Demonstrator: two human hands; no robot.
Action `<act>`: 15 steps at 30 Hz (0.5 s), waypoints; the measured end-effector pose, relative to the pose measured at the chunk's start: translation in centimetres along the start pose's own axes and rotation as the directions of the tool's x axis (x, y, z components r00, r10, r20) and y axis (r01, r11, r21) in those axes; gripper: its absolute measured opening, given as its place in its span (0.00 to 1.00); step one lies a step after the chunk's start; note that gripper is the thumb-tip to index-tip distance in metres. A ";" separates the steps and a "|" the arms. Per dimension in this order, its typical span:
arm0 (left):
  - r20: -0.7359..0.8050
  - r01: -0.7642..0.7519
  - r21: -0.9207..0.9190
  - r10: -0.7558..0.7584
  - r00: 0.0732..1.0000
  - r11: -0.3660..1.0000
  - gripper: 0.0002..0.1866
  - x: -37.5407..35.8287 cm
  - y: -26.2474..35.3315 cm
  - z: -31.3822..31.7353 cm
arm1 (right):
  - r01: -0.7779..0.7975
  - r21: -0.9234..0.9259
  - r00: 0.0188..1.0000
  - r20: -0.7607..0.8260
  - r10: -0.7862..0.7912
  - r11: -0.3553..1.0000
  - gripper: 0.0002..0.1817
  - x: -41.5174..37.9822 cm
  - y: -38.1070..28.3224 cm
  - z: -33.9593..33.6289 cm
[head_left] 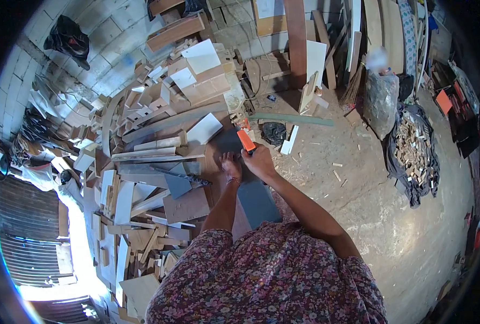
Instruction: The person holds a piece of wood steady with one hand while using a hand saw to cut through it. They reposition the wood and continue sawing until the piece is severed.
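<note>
My left hand (230,166) lies flat, fingers spread, on the grey board (253,194) on the floor before me, pinning it steady, while my right hand (260,160) is clenched around the orange-handled tool (246,140) angled at its far end.

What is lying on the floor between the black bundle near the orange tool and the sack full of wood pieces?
In the head view, between the black bundle and the sack of wood pieces lies dusty floor with a white strip and small offcuts.
</note>
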State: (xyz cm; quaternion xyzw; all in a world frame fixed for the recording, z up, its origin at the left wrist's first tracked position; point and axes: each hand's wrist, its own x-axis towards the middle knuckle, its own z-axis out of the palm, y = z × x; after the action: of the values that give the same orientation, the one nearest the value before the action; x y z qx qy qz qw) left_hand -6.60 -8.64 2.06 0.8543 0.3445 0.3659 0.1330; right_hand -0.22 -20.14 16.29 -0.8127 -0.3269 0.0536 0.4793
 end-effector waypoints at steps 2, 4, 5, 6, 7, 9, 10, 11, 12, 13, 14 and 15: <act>0.011 -0.016 -0.068 0.017 1.000 0.998 0.02 0.0 0.4 -0.8 | -0.030 0.043 0.999 0.033 0.028 0.999 0.15 0.0 0.0 -0.1; 0.013 0.033 -0.088 -0.032 0.999 0.996 0.02 0.1 0.7 -0.9 | -0.056 0.081 0.997 0.059 0.051 0.995 0.15 0.0 -0.4 -0.5; 0.011 0.035 -0.088 -0.034 0.999 0.995 0.02 0.2 0.9 -0.9 | -0.065 0.071 0.996 0.070 0.060 0.995 0.15 0.0 -0.8 -0.6; -0.038 0.042 -0.082 -0.045 0.998 0.996 0.03 0.4 0.9 -0.6 | -0.074 0.062 0.994 0.081 0.069 0.995 0.15 -0.1 -0.7 -0.3; -0.087 0.050 -0.075 -0.056 0.995 0.996 0.04 0.5 0.8 -0.5 | -0.073 0.061 0.994 0.082 0.068 0.995 0.15 -0.1 -0.7 -0.1; -0.004 0.137 -0.076 -0.138 0.990 0.988 0.04 0.9 1.2 -0.6 | 0.009 0.037 0.999 0.035 -0.010 0.999 0.15 -0.3 -0.6 0.4; 0.079 0.218 -0.072 -0.213 0.974 0.973 0.05 1.3 1.6 -0.9 | 0.010 0.036 0.999 0.038 -0.011 0.999 0.15 -0.3 -0.4 0.5; 0.078 0.219 -0.073 -0.214 0.974 0.973 0.05 1.9 2.0 -1.0 | 0.009 0.069 0.999 0.048 -0.012 0.998 0.15 -0.2 -0.3 0.7; 0.139 0.296 -0.081 -0.283 0.949 0.952 0.06 2.2 1.8 -0.7 | 0.005 0.102 0.998 0.057 -0.011 0.995 0.15 -0.2 -0.5 0.5; 0.201 0.372 -0.085 -0.350 0.915 0.924 0.08 2.5 1.6 -0.3 | 0.003 0.100 0.998 0.058 -0.009 0.995 0.15 -0.3 -0.7 0.4; 0.204 0.374 -0.086 -0.351 0.914 0.923 0.08 2.8 1.5 0.1 | -0.020 0.107 0.998 0.063 0.013 0.994 0.15 -0.4 -0.8 0.2; 0.251 0.426 -0.072 -0.397 0.883 0.902 0.10 3.3 1.4 0.4 | -0.042 0.114 0.997 0.068 0.034 0.993 0.16 -0.5 -0.9 0.1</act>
State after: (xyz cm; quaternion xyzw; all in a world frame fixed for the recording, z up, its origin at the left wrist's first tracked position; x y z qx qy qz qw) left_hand -4.00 -7.36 4.26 0.7879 0.4767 0.2489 0.3000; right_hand -1.04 -20.06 16.84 -0.7876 -0.3234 0.1085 0.5131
